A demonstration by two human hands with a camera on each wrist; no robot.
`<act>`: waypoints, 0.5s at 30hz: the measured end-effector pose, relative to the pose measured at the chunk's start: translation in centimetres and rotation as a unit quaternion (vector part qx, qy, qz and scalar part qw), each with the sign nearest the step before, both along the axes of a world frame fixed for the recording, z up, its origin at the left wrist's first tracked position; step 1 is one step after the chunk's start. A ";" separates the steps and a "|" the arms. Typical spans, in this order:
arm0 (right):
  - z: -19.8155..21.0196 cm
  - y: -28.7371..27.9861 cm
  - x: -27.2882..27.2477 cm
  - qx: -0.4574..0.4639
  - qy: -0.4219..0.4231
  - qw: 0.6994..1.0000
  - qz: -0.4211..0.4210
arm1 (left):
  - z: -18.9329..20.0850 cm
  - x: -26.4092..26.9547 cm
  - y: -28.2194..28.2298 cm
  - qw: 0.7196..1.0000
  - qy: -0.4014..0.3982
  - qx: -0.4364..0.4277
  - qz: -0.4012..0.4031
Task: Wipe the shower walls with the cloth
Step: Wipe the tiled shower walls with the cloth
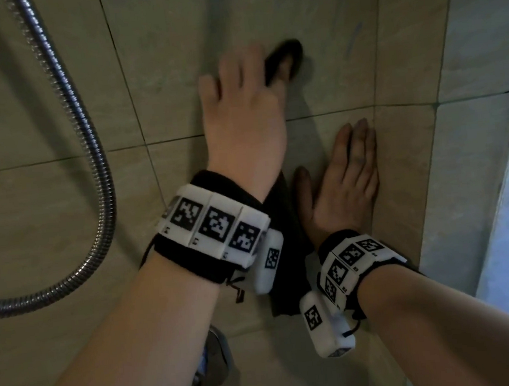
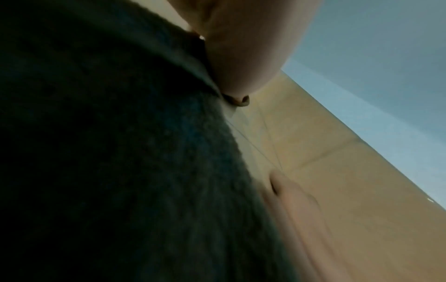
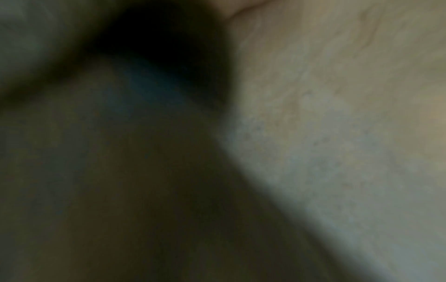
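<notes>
One dark cloth point(image 1: 282, 221) lies against the tiled shower wall point(image 1: 318, 18), pinned under the left hand point(image 1: 241, 107); its upper end peeks out past the fingers point(image 1: 230, 68) and its lower part hangs down below the wrist, between the two forearms. The left hand's fingers are spread and fairly straight, pressing the cloth flat to the tile rather than curling round it. In the left wrist view the cloth point(image 2: 108, 152) fills most of the frame as a dark, fuzzy mass close to the wall. Just beside it, lower and toward the corner, the right hand point(image 1: 343, 182) rests flat and wide on the bare tile, fingers together and straight, holding nothing. Large beige tiles with thin dark grout lines cover the wall, which meets a second tiled wall point(image 1: 468, 51) at a corner on the right. Pale bluish light falls along the far right edge. A metal shower hose point(image 1: 98, 175) loops down on the left, and a chrome fitting point(image 1: 214, 362) shows below the left forearm.
</notes>
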State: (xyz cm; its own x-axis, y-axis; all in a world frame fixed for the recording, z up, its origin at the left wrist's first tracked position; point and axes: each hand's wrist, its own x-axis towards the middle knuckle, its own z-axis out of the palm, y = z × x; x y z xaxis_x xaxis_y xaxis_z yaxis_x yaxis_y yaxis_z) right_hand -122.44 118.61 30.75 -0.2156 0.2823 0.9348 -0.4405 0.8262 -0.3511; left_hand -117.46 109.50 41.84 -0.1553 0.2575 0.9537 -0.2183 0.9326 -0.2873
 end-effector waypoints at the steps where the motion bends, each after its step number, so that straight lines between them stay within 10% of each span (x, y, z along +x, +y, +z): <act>1: 0.0 0.0 0.0 -0.001 0.000 1.000 0.002 | 0.4 0.0 -0.1 1.000 0.008 0.021 0.003; 10: -0.1 0.1 -0.1 0.008 -0.011 1.000 0.002 | -1.8 0.0 -0.5 0.990 -0.057 -0.123 -0.048; 15: -0.2 0.0 -0.3 0.000 -0.009 1.000 0.002 | 0.4 -0.3 -0.3 0.998 -0.038 -0.047 -0.016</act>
State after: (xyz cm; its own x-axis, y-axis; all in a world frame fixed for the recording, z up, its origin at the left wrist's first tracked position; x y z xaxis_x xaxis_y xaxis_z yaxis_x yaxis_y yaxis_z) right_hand -122.75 118.60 30.56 -0.2336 0.2804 0.9310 -0.4384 0.8243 -0.3582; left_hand -117.71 109.20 42.25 -0.2166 0.3508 0.9111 -0.1625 0.9072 -0.3880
